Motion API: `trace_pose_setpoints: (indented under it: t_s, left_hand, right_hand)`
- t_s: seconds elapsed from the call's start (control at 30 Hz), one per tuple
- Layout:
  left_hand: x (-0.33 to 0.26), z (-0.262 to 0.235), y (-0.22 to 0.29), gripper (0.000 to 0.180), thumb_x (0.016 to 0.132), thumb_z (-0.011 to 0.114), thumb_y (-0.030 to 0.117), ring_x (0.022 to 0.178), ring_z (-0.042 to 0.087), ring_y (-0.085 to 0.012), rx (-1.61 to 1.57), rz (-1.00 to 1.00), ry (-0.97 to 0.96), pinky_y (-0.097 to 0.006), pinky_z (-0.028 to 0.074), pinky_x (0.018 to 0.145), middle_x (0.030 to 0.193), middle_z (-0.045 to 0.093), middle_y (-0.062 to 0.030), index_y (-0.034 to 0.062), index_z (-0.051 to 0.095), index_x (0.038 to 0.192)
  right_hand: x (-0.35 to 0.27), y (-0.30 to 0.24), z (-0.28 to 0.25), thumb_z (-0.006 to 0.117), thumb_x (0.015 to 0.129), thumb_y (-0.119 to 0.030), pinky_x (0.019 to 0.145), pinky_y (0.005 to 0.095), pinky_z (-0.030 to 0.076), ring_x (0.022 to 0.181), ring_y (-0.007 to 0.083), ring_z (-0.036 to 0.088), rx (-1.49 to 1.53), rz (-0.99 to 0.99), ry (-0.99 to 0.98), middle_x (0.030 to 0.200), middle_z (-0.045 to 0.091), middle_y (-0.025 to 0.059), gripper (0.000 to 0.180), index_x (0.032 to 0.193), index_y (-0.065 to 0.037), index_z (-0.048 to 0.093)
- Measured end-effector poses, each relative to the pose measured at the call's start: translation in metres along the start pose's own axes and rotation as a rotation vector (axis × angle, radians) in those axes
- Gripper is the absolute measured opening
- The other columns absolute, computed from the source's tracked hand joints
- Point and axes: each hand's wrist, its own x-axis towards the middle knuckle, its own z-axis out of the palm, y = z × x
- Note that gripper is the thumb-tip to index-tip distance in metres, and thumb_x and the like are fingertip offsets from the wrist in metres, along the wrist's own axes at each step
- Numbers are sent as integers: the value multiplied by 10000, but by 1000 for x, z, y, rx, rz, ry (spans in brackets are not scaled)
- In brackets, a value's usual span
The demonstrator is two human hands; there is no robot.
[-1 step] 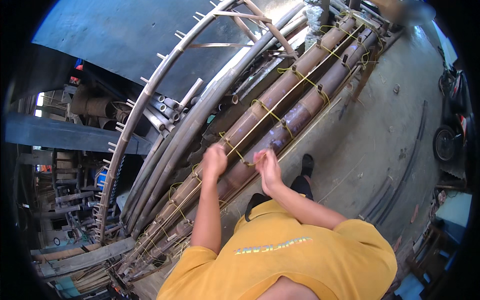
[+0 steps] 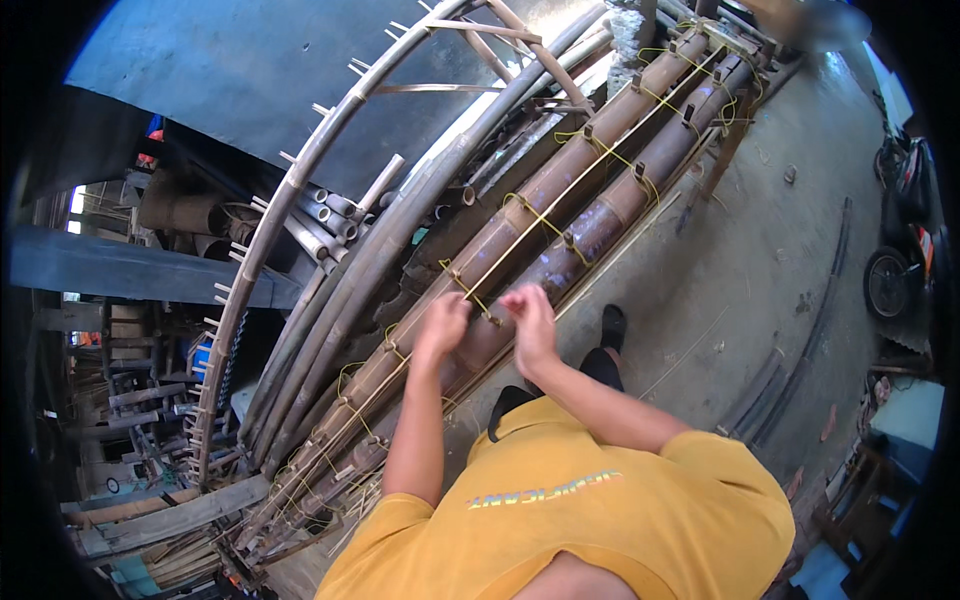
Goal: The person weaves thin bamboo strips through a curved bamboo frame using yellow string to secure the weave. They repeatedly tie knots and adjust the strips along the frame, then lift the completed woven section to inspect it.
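Observation:
Two thick brown bamboo poles lie side by side on a slant before me, the left pole (image 2: 548,192) and the right pole (image 2: 610,208). Yellow cord (image 2: 540,217) crosses them at intervals, looped on short dark pegs (image 2: 570,240). Along the gap runs a thin pale strip (image 2: 515,250). My left hand (image 2: 444,324) is closed over the left pole, beside a cord crossing. Just right of a peg (image 2: 491,320), my right hand (image 2: 534,322) hovers over the right pole with its fingertips drawn together. What either hand pinches is too small to make out.
A curved bamboo frame (image 2: 290,190) with small pegs arches at the left, beside long bent poles (image 2: 400,222) and stacked bamboo tubes (image 2: 325,225). Dark lengths (image 2: 815,340) lie on the floor at the right, near a parked motorcycle (image 2: 890,280).
My right hand has risen slightly and shifted left, away from the peg's cord. My left hand has moved a little right, so the two are closer together.

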Motion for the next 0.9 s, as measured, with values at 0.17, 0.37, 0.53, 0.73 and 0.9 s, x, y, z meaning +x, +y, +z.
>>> trace_pose_setpoints:
  t_s: [0.17, 0.37, 0.53, 0.73, 0.9]
  left_hand:
    - [-7, 41, 26, 250, 998, 575, 335, 850, 506, -240, 285, 172, 424, -396, 451, 812, 872, 534, -78, 98, 578, 1077]
    - [-12, 14, 29, 321, 1015, 509, 391, 1013, 647, -435, 94, 108, 284, -526, 498, 829, 1060, 694, -210, 178, 703, 1156]
    - [-6, 14, -5, 308, 998, 536, 409, 983, 654, -409, 276, 69, 177, -504, 495, 830, 996, 709, -169, 180, 710, 1110]
    - [8, 9, 34, 273, 1026, 539, 236, 771, 660, -183, -307, 245, 418, -338, 496, 699, 811, 695, -88, 24, 711, 1017]
    - [95, -36, 44, 308, 1036, 527, 242, 733, 683, -205, -260, 296, 709, -357, 518, 686, 829, 726, -128, -1, 715, 1015]
  right_hand:
    - [17, -19, 102, 443, 1032, -355, 813, 449, 481, 817, 295, 616, -819, -226, -1045, 841, 647, 130, 402, 941, -23, 651]
    - [126, 11, 96, 481, 1010, -505, 791, 427, 492, 916, 311, 671, -1420, -229, -866, 979, 709, 171, 528, 998, -43, 736]
    - [53, -47, 70, 584, 963, -318, 734, 454, 527, 717, 395, 646, -859, -116, -1290, 752, 662, 210, 379, 776, 9, 631]
    - [11, -8, -34, 570, 948, -298, 892, 473, 493, 719, 390, 640, -1128, -240, -1196, 644, 629, 196, 434, 604, -42, 636]
    - [2, -15, -31, 556, 952, -306, 897, 489, 470, 714, 381, 642, -1167, -448, -1210, 643, 633, 193, 435, 616, -44, 642]
